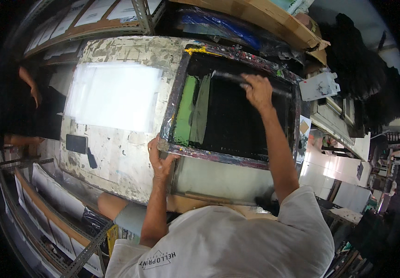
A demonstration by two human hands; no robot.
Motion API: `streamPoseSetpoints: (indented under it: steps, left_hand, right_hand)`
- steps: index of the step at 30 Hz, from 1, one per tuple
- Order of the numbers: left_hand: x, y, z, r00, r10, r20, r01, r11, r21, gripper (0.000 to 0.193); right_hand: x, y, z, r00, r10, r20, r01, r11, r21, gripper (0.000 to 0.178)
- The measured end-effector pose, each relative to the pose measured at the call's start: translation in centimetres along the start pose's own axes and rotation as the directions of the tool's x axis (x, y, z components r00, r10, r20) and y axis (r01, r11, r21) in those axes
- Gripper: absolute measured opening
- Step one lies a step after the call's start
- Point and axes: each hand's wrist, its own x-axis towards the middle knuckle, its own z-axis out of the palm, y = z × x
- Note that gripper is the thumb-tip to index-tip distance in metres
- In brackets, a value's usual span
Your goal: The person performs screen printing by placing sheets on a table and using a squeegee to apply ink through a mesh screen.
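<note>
My left hand [161,162] is closed round the near left corner of a paint-spattered screen-printing frame [223,155], fingers on its outer side. My right hand [258,91] grips a long dark squeegee [227,75], which lies across the far part of the screen; its blade edge is hidden. Black ink [237,116] covers most of the mesh, and a green strip [186,111] shows along its left side. Left of the frame, a stack of white sheets [116,97] rests on the stained table [130,157].
A dark phone-like slab [76,143] lies at the table's near left. Beyond the frame's right corner sits a white plastic container [320,86]. Metal shelving with boxes [51,213] stands at the lower left. A person's arm [31,85] shows at the far left.
</note>
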Motion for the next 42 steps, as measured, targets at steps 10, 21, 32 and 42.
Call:
streamPoseSetpoints:
  steps: [10, 21, 32, 42]
  left_hand:
    - [-0.2, -0.3, -0.2, 1.0, -0.007, 0.009, 0.008, 1.0, -0.025, 0.096]
    - [0.6, 0.1, -0.4, 0.978, 0.208, 0.021, -0.206, 0.939, 0.275, 0.087]
    - [0.2, 0.7, -0.8, 0.992, 0.124, 0.032, -0.127, 0.933, 0.338, 0.087]
    - [-0.5, 0.2, -0.6, 0.997, 0.073, -0.025, -0.067, 0.978, 0.197, 0.082]
  right_hand:
    - [-15.0, -12.3, -7.9, 0.99, 0.009, 0.141, -0.027, 0.992, 0.125, 0.041]
    - [-13.8, -10.8, -5.8, 0.903, 0.107, 0.416, -0.085, 0.994, -0.071, 0.071]
    - [-2.1, 0.6, 1.0, 0.989, 0.098, 0.114, -0.093, 0.994, -0.049, 0.076]
    - [6.7, 6.7, 1.4, 0.995, 0.026, 0.091, -0.026, 1.0, -0.001, 0.062]
